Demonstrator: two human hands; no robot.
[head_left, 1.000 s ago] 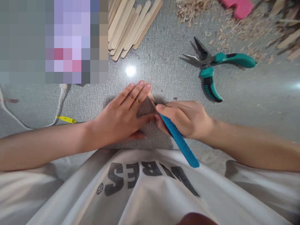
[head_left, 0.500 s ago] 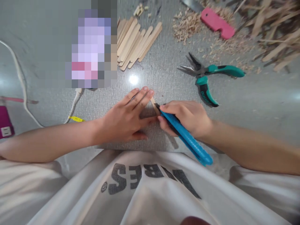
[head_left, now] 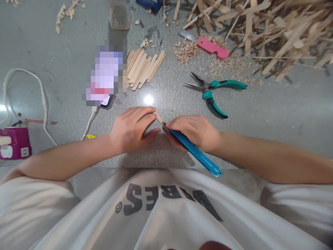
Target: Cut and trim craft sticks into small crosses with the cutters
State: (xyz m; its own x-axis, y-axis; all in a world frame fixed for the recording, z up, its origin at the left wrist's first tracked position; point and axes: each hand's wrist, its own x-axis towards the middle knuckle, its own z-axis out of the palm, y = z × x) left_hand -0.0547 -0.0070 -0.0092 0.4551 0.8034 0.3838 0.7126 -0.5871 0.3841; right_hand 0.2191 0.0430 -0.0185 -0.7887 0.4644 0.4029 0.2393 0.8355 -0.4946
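In the head view my right hand point(head_left: 195, 132) is closed around a blue utility knife point(head_left: 195, 149), its handle slanting back toward my shirt. The knife's tip end meets a narrow wooden craft stick point(head_left: 159, 119) at the middle of the table. My left hand point(head_left: 135, 128) has its fingers bent together, with the fingertips on the stick's far end. Its thumb points toward the right hand. Part of the stick is hidden by the fingers and the knife.
Loose craft sticks point(head_left: 142, 69) lie beyond my hands, beside a blurred phone point(head_left: 105, 74) on a white cable. Green-handled pliers point(head_left: 208, 88) rest at right. Behind them are a pink folding knife point(head_left: 213, 48), shavings point(head_left: 187, 52) and a wood pile point(head_left: 281, 38). A purple block point(head_left: 15, 143) sits at left.
The view has shifted, showing more of the table's far side. My left fingers, spread flat before, are now drawn together and bent at the stick. The right hand still holds the knife against it.
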